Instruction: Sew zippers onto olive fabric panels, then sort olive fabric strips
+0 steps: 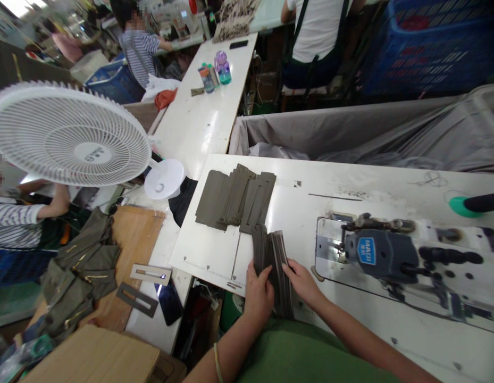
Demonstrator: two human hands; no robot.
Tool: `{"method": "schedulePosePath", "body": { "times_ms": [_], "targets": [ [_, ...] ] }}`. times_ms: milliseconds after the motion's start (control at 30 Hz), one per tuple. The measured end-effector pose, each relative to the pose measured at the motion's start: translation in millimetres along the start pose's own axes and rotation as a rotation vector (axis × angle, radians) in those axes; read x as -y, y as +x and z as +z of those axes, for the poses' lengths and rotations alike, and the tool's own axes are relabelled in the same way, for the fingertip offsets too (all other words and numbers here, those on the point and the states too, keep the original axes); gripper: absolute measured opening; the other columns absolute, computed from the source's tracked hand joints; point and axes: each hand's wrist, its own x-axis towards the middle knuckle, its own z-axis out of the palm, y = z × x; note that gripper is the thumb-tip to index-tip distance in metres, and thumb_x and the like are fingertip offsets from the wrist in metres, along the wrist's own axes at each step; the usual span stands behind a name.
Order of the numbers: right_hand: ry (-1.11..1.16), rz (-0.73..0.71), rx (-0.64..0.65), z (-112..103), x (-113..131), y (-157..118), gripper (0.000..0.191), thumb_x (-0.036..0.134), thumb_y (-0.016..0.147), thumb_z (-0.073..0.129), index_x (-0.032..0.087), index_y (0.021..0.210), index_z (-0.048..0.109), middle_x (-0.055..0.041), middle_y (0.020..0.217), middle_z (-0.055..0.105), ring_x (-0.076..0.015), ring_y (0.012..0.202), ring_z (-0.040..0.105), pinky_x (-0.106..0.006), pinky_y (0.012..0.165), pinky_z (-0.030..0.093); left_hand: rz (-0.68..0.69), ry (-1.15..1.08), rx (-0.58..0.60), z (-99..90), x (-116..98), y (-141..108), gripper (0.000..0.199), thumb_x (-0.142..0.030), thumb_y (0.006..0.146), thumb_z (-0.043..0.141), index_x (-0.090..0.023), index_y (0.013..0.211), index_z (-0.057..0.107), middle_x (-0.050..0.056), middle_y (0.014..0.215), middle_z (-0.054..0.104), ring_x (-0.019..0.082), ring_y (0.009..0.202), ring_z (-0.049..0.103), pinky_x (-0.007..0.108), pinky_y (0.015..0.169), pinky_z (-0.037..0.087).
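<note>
In front of me, at the table's near edge, my left hand (259,291) is closed around a bundle of dark olive fabric strips (260,244). Just to its right, my right hand (303,280) pinches a second bundle of olive-brown strips (281,255) by its right side. Dark fabric fills the gap between the two bundles, and whether they are joined low down is hidden. Beyond my hands, flat olive fabric pieces (234,197) lie in overlapping stacks on the white table (290,207). Those at the right show long narrow rectangular outlines.
A sewing machine (374,252) stands to the right of my hands. At the left are a white fan (71,135), a phone (168,303), slotted templates (137,299), olive garments (85,266) and a cardboard box (95,356). A grey cloth-lined bin (350,130) borders the table's far side. Several people sit nearby.
</note>
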Motion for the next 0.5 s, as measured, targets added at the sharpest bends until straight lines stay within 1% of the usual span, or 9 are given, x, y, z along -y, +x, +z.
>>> {"method": "schedulePosePath", "body": {
  "times_ms": [100, 167, 200, 267, 367, 433, 500],
  "targets": [
    [-0.009, 0.006, -0.004, 0.5, 1.1, -0.2, 0.032, 0.044, 0.089, 0.052, 0.015, 0.1, 0.061, -0.0054, 0.098, 0.064, -0.0195, 0.095, 0.059, -0.044, 0.091, 0.042, -0.012, 0.001, -0.009, 0.3, -3.7, 0.0, 0.037, -0.016, 0.082, 0.051, -0.015, 0.118, 0.058, 0.015, 0.135, 0.032, 0.031, 0.129, 0.033, 0.047, 0.108, 0.03],
    [-0.018, 0.012, -0.009, 0.8, 2.0, -0.5, 0.03, 0.043, 0.089, 0.052, 0.015, 0.099, 0.061, -0.0051, 0.098, 0.064, -0.0194, 0.095, 0.059, -0.044, 0.091, 0.042, -0.024, -0.003, -0.016, 0.4, -5.8, 0.1, 0.039, -0.024, 0.08, 0.059, -0.015, 0.118, 0.057, 0.016, 0.135, 0.032, 0.033, 0.128, 0.032, 0.049, 0.107, 0.031],
    [-0.022, 0.015, -0.011, 0.9, 2.4, -0.6, 0.03, 0.042, 0.089, 0.052, 0.015, 0.098, 0.061, -0.005, 0.097, 0.064, -0.0193, 0.095, 0.059, -0.044, 0.091, 0.042, -0.027, -0.006, -0.018, 0.4, -6.4, 0.2, 0.041, -0.025, 0.078, 0.062, -0.015, 0.118, 0.057, 0.015, 0.134, 0.032, 0.033, 0.128, 0.032, 0.049, 0.107, 0.031],
    [-0.026, 0.022, -0.014, 0.9, 3.1, -0.8, 0.029, 0.042, 0.089, 0.053, 0.015, 0.097, 0.061, -0.0048, 0.095, 0.064, -0.0192, 0.094, 0.059, -0.044, 0.09, 0.042, -0.023, -0.011, -0.019, 0.3, -6.4, 0.4, 0.039, -0.021, 0.078, 0.06, -0.016, 0.117, 0.058, 0.014, 0.133, 0.034, 0.031, 0.126, 0.035, 0.048, 0.106, 0.032],
    [-0.022, 0.028, -0.015, 0.8, 3.6, -0.6, 0.029, 0.042, 0.089, 0.053, 0.016, 0.097, 0.061, -0.0051, 0.096, 0.064, -0.0194, 0.094, 0.059, -0.044, 0.091, 0.042, -0.012, -0.015, -0.02, -0.4, -4.5, 0.7, 0.036, -0.013, 0.082, 0.05, -0.018, 0.116, 0.058, 0.013, 0.132, 0.036, 0.028, 0.125, 0.037, 0.047, 0.107, 0.032],
    [-0.013, 0.028, -0.011, 0.9, 3.6, -0.5, 0.03, 0.043, 0.089, 0.053, 0.015, 0.099, 0.061, -0.0054, 0.098, 0.064, -0.0196, 0.095, 0.059, -0.044, 0.091, 0.042, -0.014, -0.02, -0.024, -1.0, -3.0, 0.9, 0.044, -0.008, 0.082, 0.043, -0.019, 0.123, 0.053, 0.013, 0.133, 0.036, 0.027, 0.126, 0.037, 0.046, 0.107, 0.032],
    [0.002, 0.026, -0.002, 0.7, 3.4, -0.5, 0.032, 0.043, 0.088, 0.053, 0.015, 0.101, 0.061, -0.0058, 0.1, 0.064, -0.0199, 0.097, 0.058, -0.045, 0.093, 0.041, -0.008, -0.033, -0.025, -1.6, -2.0, 1.2, 0.054, -0.004, 0.082, 0.038, -0.021, 0.133, 0.043, 0.012, 0.134, 0.035, 0.025, 0.127, 0.036, 0.044, 0.107, 0.032]
  ]
}}
